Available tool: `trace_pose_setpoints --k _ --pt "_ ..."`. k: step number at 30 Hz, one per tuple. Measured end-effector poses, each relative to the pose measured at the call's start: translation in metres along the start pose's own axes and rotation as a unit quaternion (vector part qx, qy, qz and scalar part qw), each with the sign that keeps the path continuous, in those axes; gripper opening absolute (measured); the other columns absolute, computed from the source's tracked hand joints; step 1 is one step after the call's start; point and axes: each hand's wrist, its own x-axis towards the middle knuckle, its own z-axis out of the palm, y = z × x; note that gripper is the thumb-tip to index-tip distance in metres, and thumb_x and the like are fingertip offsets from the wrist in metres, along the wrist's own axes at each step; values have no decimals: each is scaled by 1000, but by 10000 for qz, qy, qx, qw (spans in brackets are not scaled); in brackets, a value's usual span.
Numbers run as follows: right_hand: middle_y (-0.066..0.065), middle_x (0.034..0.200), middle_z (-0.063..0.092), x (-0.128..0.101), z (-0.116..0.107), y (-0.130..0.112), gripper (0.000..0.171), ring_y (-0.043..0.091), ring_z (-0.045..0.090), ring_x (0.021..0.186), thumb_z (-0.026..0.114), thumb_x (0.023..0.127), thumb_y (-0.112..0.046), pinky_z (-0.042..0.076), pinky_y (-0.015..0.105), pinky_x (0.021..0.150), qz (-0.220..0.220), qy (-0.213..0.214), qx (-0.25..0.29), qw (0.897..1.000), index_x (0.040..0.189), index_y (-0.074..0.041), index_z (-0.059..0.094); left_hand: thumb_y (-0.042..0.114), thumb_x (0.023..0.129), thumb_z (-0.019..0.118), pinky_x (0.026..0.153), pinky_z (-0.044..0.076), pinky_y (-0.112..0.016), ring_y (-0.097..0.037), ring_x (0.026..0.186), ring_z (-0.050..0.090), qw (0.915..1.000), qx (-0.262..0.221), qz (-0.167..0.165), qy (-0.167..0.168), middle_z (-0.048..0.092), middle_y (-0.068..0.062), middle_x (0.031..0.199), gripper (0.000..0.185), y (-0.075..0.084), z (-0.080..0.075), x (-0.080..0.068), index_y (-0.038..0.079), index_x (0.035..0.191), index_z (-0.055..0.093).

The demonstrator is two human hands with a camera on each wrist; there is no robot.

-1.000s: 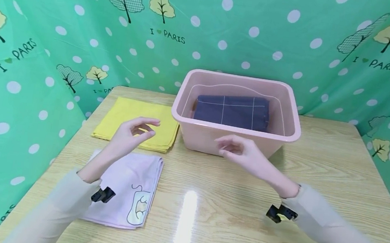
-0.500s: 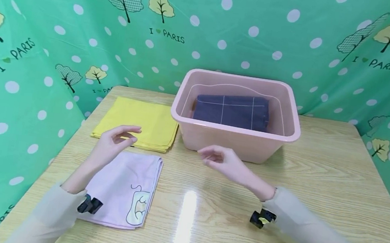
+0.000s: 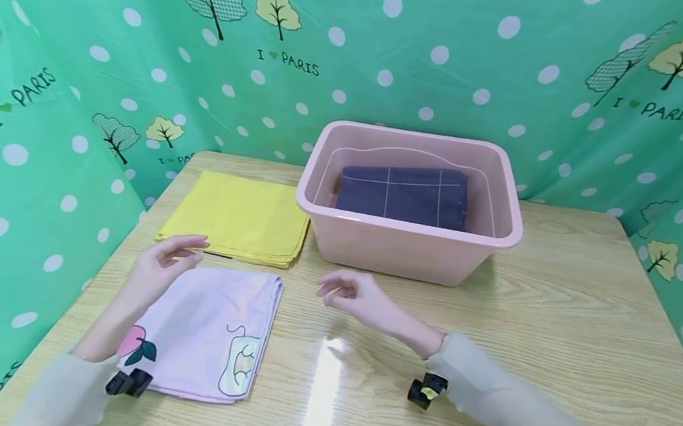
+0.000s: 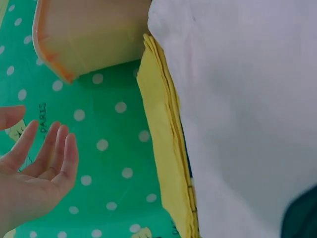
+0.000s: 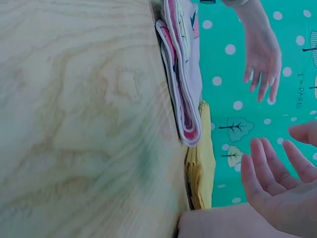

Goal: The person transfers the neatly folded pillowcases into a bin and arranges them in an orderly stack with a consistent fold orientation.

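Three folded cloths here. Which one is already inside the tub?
The dark blue cloth with thin white lines; it lies in the pink tub. The yellow cloth and the pink cloth both lie flat on the table.

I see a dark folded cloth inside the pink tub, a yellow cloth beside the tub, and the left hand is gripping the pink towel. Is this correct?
Not quite. The left hand grips nothing: in the head view it hovers open above the far edge of the pink towel. The rest holds: the dark folded cloth lies in the pink tub, and the yellow cloth lies beside it.
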Motion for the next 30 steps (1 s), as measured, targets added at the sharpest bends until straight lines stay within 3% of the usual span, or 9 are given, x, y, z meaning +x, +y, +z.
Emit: trace_pose_setpoints --k 4,14,18,24,30 --pt "25 99 59 3 10 1 32 27 60 86 51 83 1 49 24 77 84 -65 -12 9999 114 9 51 30 86 56 71 45 -12 -8 94 54 9996 156 -203 89 58 1 114 37 -18 -7 -6 21 122 53" --pt "18 103 60 10 31 9 36 19 59 88 53 83 -4 48 22 77 655 -52 170 9977 118 3 51 24 87 57 71 46 -11 -2 91 56 9991 -66 -367 209 59 8 111 38 -18 -28 -26 15 123 53" --pt "23 104 58 13 39 10 37 27 59 90 54 82 -1 49 23 76 796 2 496 9956 118 7 48 29 87 56 71 46 -12 -1 92 56 9986 -55 -454 255 58 8 112 41 -20 -36 -35 14 125 51" --pt "21 108 56 19 53 15 43 24 59 89 56 81 -3 50 32 78 1187 185 855 9891 123 2 47 32 86 56 71 44 -8 4 94 53 9953 365 -771 449 58 10 112 42 -38 -46 -53 20 126 50" --pt "23 111 53 25 66 20 45 33 58 89 55 81 0 51 38 75 1437 345 1259 9810 125 2 44 26 87 56 71 43 -6 7 93 53 9959 255 -754 431 58 17 107 42 -39 -53 -66 11 126 50"
